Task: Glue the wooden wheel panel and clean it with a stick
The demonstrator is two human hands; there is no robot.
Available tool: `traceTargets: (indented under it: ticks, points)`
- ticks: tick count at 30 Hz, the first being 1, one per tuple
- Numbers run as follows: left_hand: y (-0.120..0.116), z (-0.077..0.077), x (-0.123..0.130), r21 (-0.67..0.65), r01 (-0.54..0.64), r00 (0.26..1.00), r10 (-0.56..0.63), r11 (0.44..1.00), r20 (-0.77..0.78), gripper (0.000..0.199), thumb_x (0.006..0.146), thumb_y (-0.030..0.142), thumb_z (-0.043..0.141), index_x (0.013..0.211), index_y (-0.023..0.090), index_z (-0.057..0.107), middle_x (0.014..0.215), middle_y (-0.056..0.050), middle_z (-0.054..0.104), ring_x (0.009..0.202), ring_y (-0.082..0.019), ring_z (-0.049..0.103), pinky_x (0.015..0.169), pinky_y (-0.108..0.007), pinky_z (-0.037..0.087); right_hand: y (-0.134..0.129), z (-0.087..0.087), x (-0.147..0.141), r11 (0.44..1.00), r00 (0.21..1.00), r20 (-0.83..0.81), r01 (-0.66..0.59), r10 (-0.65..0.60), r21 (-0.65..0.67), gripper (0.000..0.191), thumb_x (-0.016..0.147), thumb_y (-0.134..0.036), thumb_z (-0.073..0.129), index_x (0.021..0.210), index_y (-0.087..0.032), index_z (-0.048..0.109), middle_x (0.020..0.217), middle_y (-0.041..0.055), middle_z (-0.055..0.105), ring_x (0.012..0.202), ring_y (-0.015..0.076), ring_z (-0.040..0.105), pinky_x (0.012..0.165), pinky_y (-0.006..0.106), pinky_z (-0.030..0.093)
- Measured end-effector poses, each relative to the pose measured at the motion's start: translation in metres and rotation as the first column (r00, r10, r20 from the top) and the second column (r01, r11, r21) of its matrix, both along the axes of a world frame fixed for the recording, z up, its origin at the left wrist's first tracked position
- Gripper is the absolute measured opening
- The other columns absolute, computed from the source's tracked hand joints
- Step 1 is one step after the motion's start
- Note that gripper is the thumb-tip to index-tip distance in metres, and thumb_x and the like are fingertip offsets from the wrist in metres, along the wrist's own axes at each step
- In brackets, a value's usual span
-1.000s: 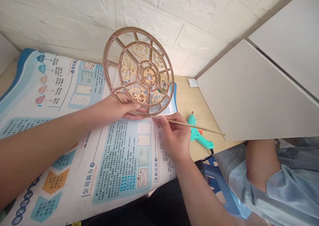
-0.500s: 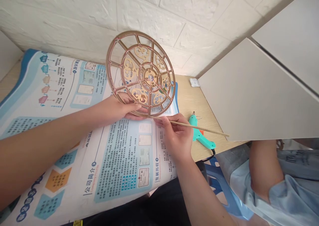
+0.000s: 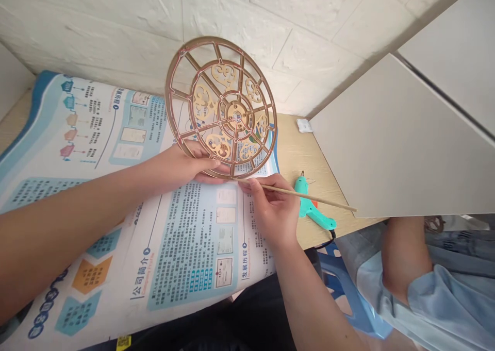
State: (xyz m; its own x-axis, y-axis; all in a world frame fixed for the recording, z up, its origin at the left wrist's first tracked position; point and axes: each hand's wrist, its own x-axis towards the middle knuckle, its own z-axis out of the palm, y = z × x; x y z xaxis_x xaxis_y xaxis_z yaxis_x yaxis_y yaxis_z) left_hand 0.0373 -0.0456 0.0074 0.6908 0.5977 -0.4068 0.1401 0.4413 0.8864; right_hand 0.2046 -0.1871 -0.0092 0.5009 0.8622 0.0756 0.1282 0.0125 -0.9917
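A round, gold-brown openwork frame [image 3: 196,127] with spokes, rings and scroll ornaments is held up, tilted, above the printed sheet. My left hand [image 3: 199,164] grips its lower left rim, thumb in front and fingers behind. Between the thumb and fingers of my right hand [image 3: 273,201] is a thin wooden stick [image 3: 309,199]. One end of the stick meets or nearly meets the bottom of the rim; the other points out to the right. Just right of that hand, a turquoise glue gun [image 3: 319,215] lies on the table.
A large printed poster sheet [image 3: 154,227] covers much of the wooden table [image 3: 292,150]. A white panel [image 3: 386,150] stands on the right, with a small white packet [image 3: 303,126] by it. Another person's arm [image 3: 406,263] and a blue stool [image 3: 348,294] are at lower right.
The round frame has risen slightly and turned a little, its top now higher against the wall. Both hands keep their grips. The other person's arm has shifted slightly left.
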Motion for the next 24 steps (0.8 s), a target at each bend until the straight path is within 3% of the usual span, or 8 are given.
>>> traceTargets:
  ticks: [8, 15, 19, 24]
  points:
    - [0.0001, 0.0002, 0.0004, 0.005, 0.01, 1.0, -0.01, 1.0, -0.004, 0.032, 0.078, 0.04, 0.085, 0.106, 0.023, 0.083, 0.122, -0.009, 0.079, 0.123, -0.032, 0.073, 0.104, -0.041, 0.066, -0.0009, -0.001, 0.0004, 1.0, 0.993, 0.114, -0.02, 0.02, -0.005, 0.018, 0.096, -0.036, 0.076, 0.086, -0.021, 0.072, 0.087, 0.005, 0.077, 0.078, 0.0187, 0.077, 0.071, 0.032, 0.065]
    - [0.0005, 0.0022, -0.002, -0.009, 0.035, 0.999, -0.035, 0.999, 0.026, 0.029, 0.085, 0.037, 0.082, 0.11, 0.022, 0.081, 0.124, -0.004, 0.079, 0.124, -0.028, 0.073, 0.107, -0.041, 0.066, -0.0002, 0.0017, -0.0001, 0.999, 0.999, -0.055, 0.001, 0.001, 0.042, 0.02, 0.097, -0.033, 0.075, 0.083, -0.022, 0.064, 0.084, 0.0029, 0.079, 0.084, 0.02, 0.081, 0.081, 0.035, 0.07]
    - [-0.0006, 0.0042, -0.0036, -0.009, 0.056, 0.998, -0.056, 0.998, 0.032, 0.03, 0.092, 0.039, 0.079, 0.114, 0.018, 0.078, 0.122, -0.001, 0.08, 0.129, -0.028, 0.069, 0.116, -0.046, 0.061, 0.0004, 0.0002, 0.0004, 1.0, 0.998, -0.066, 0.002, -0.001, 0.026, 0.022, 0.097, -0.035, 0.075, 0.084, -0.023, 0.063, 0.086, 0.0032, 0.079, 0.087, 0.021, 0.081, 0.084, 0.038, 0.071]
    - [-0.0011, 0.007, -0.0051, -0.015, 0.072, 0.996, -0.071, 0.997, 0.045, 0.032, 0.094, 0.036, 0.076, 0.119, 0.015, 0.076, 0.121, 0.0, 0.08, 0.127, -0.024, 0.07, 0.11, -0.036, 0.064, 0.0001, -0.0026, 0.0015, 1.0, 0.999, -0.048, -0.011, 0.01, -0.006, 0.024, 0.098, -0.039, 0.075, 0.085, -0.023, 0.062, 0.089, 0.0048, 0.08, 0.087, 0.0213, 0.081, 0.084, 0.039, 0.07]
